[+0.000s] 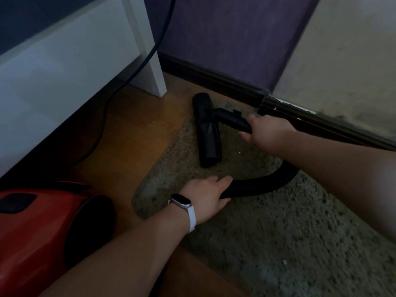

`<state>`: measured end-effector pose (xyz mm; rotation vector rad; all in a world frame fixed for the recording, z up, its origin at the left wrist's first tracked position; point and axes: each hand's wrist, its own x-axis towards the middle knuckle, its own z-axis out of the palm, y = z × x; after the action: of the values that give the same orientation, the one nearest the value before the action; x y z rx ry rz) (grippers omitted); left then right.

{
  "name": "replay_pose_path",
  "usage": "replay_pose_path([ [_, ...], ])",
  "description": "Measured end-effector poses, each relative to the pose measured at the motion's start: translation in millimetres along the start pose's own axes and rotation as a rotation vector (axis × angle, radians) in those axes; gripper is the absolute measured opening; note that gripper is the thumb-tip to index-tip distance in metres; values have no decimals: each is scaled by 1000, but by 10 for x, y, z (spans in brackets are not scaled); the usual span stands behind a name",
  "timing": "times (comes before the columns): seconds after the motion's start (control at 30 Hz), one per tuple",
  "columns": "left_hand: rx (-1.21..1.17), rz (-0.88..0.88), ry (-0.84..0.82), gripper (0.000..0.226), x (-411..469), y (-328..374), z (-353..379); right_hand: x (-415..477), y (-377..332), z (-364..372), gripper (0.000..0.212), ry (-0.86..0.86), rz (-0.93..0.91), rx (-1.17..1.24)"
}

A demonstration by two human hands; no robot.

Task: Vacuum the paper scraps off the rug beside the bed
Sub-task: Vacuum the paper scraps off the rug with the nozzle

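A black vacuum nozzle (206,129) lies flat on the far corner of the shaggy grey-green rug (278,228). My right hand (265,130) grips the black tube just behind the nozzle. The black ribbed hose (267,183) curves across the rug to my left hand (206,195), which wears a white-strapped watch and is closed around the hose. The red vacuum body (32,232) sits on the wooden floor at the lower left. One tiny pale scrap (239,152) shows on the rug near the nozzle, another (284,262) lower down.
A white bedside table (70,61) with its leg (153,67) stands at the upper left. A black power cord (107,103) runs down behind it. A dark skirting board (235,84) lines the purple wall beyond the rug.
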<state>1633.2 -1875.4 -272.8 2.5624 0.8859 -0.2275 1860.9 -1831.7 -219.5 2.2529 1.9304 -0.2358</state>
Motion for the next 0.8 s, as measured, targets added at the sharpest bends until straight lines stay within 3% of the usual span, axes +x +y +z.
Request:
replay_pose_path([
  [0.17, -16, -18, 17, 54, -33, -54, 59, 79, -183, -94, 41, 45, -103, -29],
  [0.4, -66, -30, 21, 45, 129, -14, 71, 165, 15, -40, 49, 9, 95, 51],
  [0.8, 1, 37, -38, 50, 53, 33, 59, -194, 279, 203, 41, -72, 203, 192],
])
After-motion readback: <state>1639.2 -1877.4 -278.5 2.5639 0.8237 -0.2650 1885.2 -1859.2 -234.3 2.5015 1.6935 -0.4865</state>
